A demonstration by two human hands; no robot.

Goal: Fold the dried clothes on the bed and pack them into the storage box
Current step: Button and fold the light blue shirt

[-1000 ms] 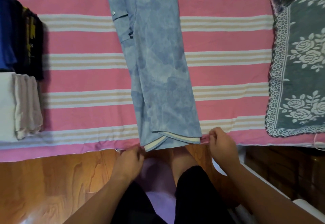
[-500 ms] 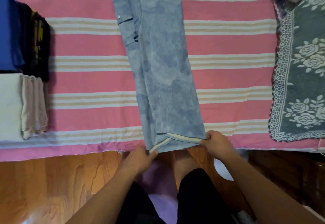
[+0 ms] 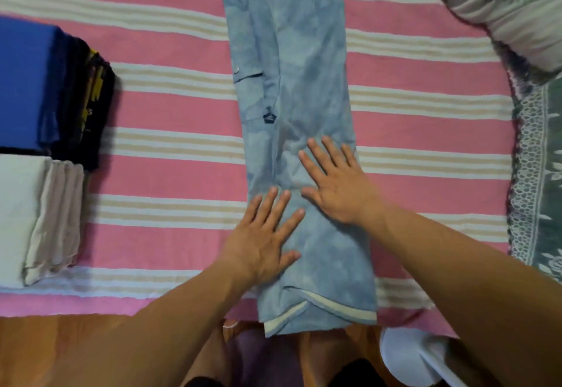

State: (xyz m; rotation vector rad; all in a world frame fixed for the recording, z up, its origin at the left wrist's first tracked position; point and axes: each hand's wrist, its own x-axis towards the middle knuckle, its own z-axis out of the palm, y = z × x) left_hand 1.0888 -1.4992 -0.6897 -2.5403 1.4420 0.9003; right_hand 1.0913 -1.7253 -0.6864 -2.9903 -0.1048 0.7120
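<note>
Both hands lie flat, fingers straight and spread, pressing on the pale blue trousers (image 3: 292,113) — the left hand (image 3: 261,240) at about 7 o'clock of the garment's middle, the right hand (image 3: 337,186) just beyond it toward 1 o'clock, fingertips nearly meeting. Folded lengthwise, the trousers run from 12 to 6 o'clock down the pink striped bedsheet (image 3: 158,179), their hem hanging just over the bed's near edge. Bare sheet lies either side — folded stacks (image 3: 36,149) sit at 9 o'clock, a green floral blanket (image 3: 538,173) at 3 o'clock.
</note>
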